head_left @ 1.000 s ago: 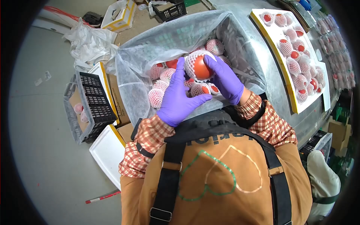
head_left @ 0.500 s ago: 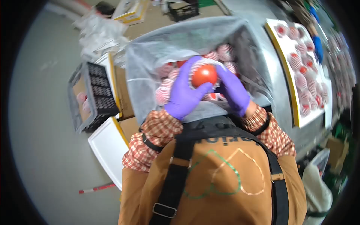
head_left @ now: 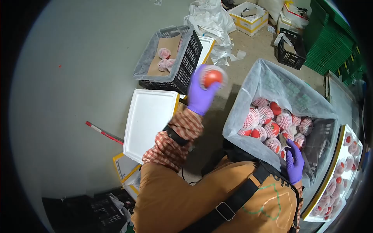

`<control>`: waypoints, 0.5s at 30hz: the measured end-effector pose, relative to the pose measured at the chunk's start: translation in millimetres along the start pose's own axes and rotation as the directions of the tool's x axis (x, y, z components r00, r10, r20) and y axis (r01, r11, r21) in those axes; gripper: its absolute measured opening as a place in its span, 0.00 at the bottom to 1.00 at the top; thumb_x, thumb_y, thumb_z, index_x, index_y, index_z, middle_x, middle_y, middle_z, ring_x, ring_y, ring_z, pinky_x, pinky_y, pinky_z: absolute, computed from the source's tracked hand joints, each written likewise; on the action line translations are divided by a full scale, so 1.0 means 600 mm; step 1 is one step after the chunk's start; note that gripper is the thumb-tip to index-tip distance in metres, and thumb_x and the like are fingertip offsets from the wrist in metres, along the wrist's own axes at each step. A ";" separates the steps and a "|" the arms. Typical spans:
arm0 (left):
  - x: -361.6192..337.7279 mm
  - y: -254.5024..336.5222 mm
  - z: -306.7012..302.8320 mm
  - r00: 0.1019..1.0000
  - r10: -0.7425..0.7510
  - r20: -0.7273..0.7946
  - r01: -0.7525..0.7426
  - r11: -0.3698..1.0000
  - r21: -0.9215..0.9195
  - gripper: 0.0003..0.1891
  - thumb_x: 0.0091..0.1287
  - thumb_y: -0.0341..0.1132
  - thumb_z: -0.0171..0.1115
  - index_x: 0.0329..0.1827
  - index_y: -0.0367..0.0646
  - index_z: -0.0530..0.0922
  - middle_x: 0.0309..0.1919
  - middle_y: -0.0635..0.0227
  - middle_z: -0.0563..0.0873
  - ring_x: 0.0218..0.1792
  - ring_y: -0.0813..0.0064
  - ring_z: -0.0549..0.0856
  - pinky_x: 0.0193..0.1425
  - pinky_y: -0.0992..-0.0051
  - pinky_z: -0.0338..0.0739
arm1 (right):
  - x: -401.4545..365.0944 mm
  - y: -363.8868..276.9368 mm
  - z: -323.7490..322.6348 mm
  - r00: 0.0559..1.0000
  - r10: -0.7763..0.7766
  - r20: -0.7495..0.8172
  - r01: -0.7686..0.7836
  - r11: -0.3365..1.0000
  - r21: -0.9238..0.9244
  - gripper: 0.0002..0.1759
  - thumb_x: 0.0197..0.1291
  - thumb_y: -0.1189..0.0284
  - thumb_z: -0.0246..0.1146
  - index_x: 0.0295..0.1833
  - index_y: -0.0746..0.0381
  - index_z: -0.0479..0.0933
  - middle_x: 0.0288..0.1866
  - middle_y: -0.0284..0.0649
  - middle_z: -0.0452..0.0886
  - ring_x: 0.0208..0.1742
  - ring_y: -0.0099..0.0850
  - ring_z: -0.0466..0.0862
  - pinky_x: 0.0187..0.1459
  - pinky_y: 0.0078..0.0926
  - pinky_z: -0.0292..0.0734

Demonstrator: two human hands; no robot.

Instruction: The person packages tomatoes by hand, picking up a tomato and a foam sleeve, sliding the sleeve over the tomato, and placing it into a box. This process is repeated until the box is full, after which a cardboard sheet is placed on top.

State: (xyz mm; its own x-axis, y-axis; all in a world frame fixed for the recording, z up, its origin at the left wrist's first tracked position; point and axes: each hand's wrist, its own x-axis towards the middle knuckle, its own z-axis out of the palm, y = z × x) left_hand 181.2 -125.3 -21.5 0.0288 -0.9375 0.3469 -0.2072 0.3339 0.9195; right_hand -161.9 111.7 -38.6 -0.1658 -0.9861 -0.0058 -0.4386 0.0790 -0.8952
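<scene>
My left hand (head_left: 200,91), in a purple glove, is closed around a red tomato (head_left: 212,79) in a white foam net, held up by the black crate (head_left: 190,50). That crate, lined with grey sheet and cardboard, has a few netted tomatoes (head_left: 164,53) in it. On the other side, my right hand (head_left: 295,162), also gloved, rests over the near edge of a large lined crate (head_left: 243,93), its fingers apart and close to the netted tomatoes (head_left: 272,129) inside. It appears to hold nothing.
White foam lids (head_left: 151,120) lie left of me. A white tray (head_left: 351,171) of netted tomatoes sits at far right on a metal surface. Green crates (head_left: 326,37), a small black crate (head_left: 291,52) and white plastic sheeting (head_left: 211,21) are at the back.
Both hands were together on the tomato over the large crate. The left hand has carried it leftward toward the black crate; the right has let go and dropped to the near edge. My view turned left.
</scene>
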 end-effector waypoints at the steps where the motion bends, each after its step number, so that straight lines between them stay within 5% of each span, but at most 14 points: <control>1: 0.023 -0.047 -0.041 0.994 0.034 -0.101 -0.023 0.994 0.106 0.33 0.55 0.26 0.71 0.65 0.37 0.68 0.57 0.60 0.76 0.56 0.68 0.78 0.62 0.70 0.74 | 0.001 0.004 0.004 1.000 0.000 0.006 0.000 0.999 -0.035 0.20 0.69 0.73 0.58 0.64 0.63 0.73 0.52 0.41 0.82 0.48 0.26 0.81 0.53 0.24 0.74; 4: 0.097 -0.158 -0.167 0.935 0.089 -0.343 0.023 0.950 0.310 0.35 0.52 0.30 0.73 0.64 0.36 0.70 0.58 0.57 0.77 0.57 0.65 0.78 0.63 0.69 0.72 | 0.000 0.002 0.011 1.000 0.005 -0.005 -0.006 0.996 -0.090 0.19 0.68 0.74 0.58 0.63 0.64 0.74 0.53 0.41 0.83 0.48 0.27 0.82 0.52 0.25 0.75; 6: 0.148 -0.210 -0.244 0.905 -0.027 -0.426 0.137 0.963 0.230 0.39 0.52 0.36 0.75 0.67 0.32 0.67 0.61 0.51 0.75 0.62 0.59 0.75 0.67 0.67 0.69 | 0.003 -0.001 0.018 1.000 0.009 -0.013 -0.010 0.994 -0.113 0.19 0.67 0.74 0.58 0.63 0.64 0.74 0.53 0.41 0.83 0.48 0.28 0.82 0.52 0.25 0.76; 8: 0.185 -0.285 -0.320 0.900 0.000 -0.436 0.265 0.793 0.548 0.42 0.52 0.41 0.75 0.68 0.31 0.66 0.64 0.47 0.72 0.66 0.55 0.72 0.70 0.64 0.65 | 0.004 -0.002 0.022 1.000 -0.022 -0.015 0.019 0.980 -0.196 0.18 0.67 0.75 0.58 0.62 0.64 0.75 0.54 0.43 0.83 0.48 0.30 0.83 0.52 0.26 0.77; 11: 0.203 -0.310 -0.329 0.828 -0.182 -0.531 0.469 0.744 0.476 0.44 0.52 0.44 0.74 0.69 0.31 0.64 0.67 0.44 0.69 0.68 0.52 0.69 0.71 0.62 0.63 | 0.002 0.004 0.024 0.999 -0.020 -0.039 0.011 0.974 -0.228 0.18 0.66 0.76 0.58 0.61 0.64 0.75 0.53 0.43 0.83 0.47 0.31 0.84 0.52 0.27 0.77; 15: 0.205 -0.338 -0.259 0.944 -0.142 -0.299 0.260 0.875 0.408 0.37 0.63 0.42 0.67 0.70 0.31 0.62 0.62 0.48 0.75 0.66 0.58 0.71 0.70 0.66 0.65 | 0.002 -0.002 0.020 0.996 -0.023 -0.083 -0.003 0.951 -0.308 0.17 0.66 0.77 0.58 0.59 0.65 0.76 0.51 0.43 0.83 0.49 0.32 0.84 0.52 0.27 0.76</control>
State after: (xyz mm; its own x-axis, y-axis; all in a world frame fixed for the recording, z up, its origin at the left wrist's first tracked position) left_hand 378.6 -293.1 -136.4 0.3485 -0.9027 0.2524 -0.5728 0.0080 0.8197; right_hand -151.1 108.9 -42.8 -0.2284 -0.9722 0.0523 -0.6887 0.1234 -0.7144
